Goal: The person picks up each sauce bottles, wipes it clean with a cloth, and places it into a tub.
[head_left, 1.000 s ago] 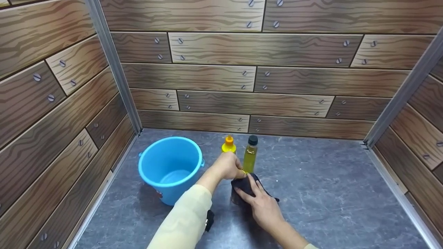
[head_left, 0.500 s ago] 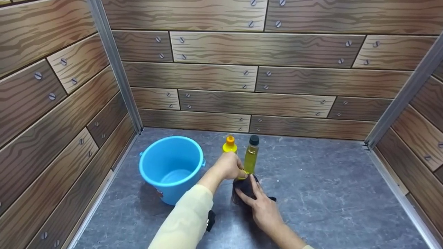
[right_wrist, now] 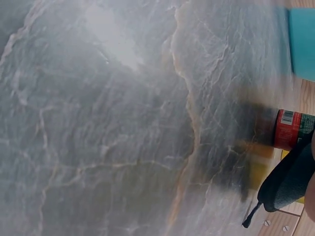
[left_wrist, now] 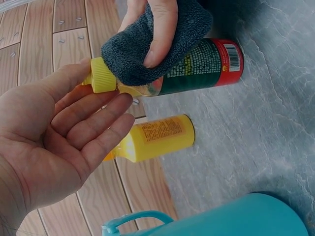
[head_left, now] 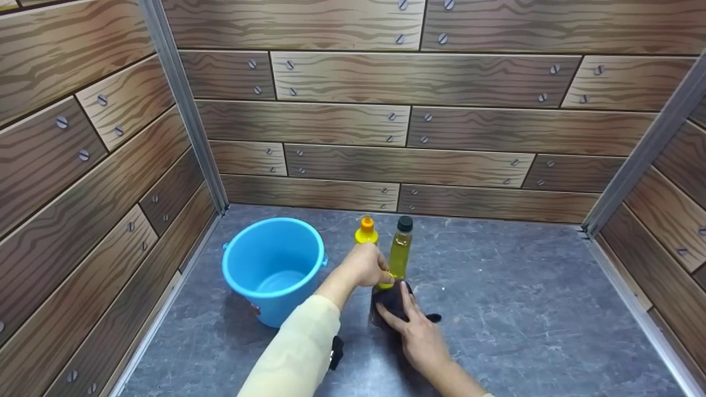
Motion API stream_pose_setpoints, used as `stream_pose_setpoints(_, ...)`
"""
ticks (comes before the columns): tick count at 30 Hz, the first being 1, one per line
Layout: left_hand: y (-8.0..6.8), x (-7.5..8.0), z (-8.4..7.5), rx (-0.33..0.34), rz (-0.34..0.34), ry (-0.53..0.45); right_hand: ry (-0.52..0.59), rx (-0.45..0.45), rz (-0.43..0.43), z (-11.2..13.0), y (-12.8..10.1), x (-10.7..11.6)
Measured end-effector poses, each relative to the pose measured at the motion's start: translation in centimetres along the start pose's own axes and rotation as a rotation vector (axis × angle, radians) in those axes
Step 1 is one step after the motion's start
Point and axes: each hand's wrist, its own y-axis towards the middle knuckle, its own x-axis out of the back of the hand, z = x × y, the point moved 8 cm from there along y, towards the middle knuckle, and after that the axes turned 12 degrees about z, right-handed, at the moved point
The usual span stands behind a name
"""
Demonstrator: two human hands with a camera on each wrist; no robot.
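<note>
A bottle (left_wrist: 197,69) with a green and red label stands upright on the grey surface, its yellow cap (left_wrist: 104,75) on top. My left hand (head_left: 364,266) pinches that cap between thumb and index finger, the other fingers loosely extended below it in the left wrist view. Wrapped over the bottle's shoulder is a dark grey cloth (left_wrist: 130,51). My right hand (head_left: 423,339) grips the cloth against the bottle, one finger lying across it in the left wrist view. Only the red and green lower label and the cloth's trailing end show in the right wrist view.
Just behind stand a yellow bottle (head_left: 366,234) with an orange nozzle and a bottle of yellowish oil (head_left: 401,251) with a dark cap. A blue bucket (head_left: 274,259) is at the left. Wood-patterned walls (head_left: 342,121) enclose the grey surface (head_left: 529,309).
The right fingers and cloth have shifted slightly down the bottle, and more of the yellow cap shows. The left hand stays at the cap.
</note>
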Motion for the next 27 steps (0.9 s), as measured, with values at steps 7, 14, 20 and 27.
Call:
stream_pose_setpoints(7,0.0,0.0,0.0,-0.003,-0.015,0.015,0.003,-0.001,-0.001,-0.1,-0.2,-0.4)
stream_pose_setpoints(14,0.0,0.0,0.0,-0.003,-0.008,0.004,-0.017,-0.04,0.106,-0.5,-0.9,-1.5)
stream_pose_setpoints(20,0.0,0.1,0.1,0.0,-0.014,0.002,-0.014,-0.061,0.175,-0.8,-1.2,-2.4)
stream_pose_setpoints(27,0.2,0.0,0.4,0.024,-0.003,-0.009,-0.039,-0.049,0.206,-0.7,-1.2,-2.6)
